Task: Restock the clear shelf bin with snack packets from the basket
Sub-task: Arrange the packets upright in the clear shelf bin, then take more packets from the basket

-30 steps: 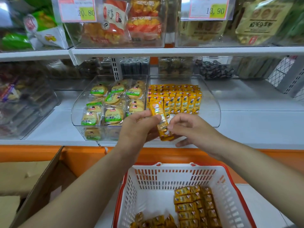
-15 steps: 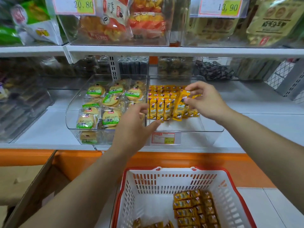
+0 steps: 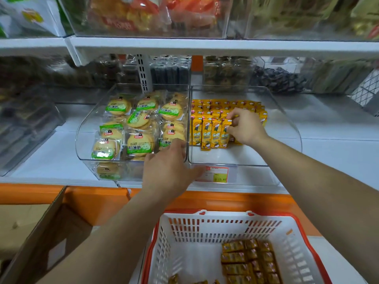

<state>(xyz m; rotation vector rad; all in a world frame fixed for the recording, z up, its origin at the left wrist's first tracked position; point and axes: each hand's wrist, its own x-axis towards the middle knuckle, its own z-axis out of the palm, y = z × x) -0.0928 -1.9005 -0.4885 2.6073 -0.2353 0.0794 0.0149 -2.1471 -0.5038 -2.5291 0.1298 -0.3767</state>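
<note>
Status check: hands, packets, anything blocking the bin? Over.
Right hand pinching a yellow packet in the clear bin's front row. Left hand empty, fingers straight, at the bin fronts. More packets in the basket. Nothing visible in the way.

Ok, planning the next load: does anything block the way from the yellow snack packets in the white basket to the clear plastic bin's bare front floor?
Only the clear plastic bin's low front wall. The left hand rests at its left corner; the right hand pinches a yellow front-row packet behind that floor.

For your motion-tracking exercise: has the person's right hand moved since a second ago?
Yes. The right hand has gone forward, from in front of the clear bin to inside it, at the yellow packets.
</note>
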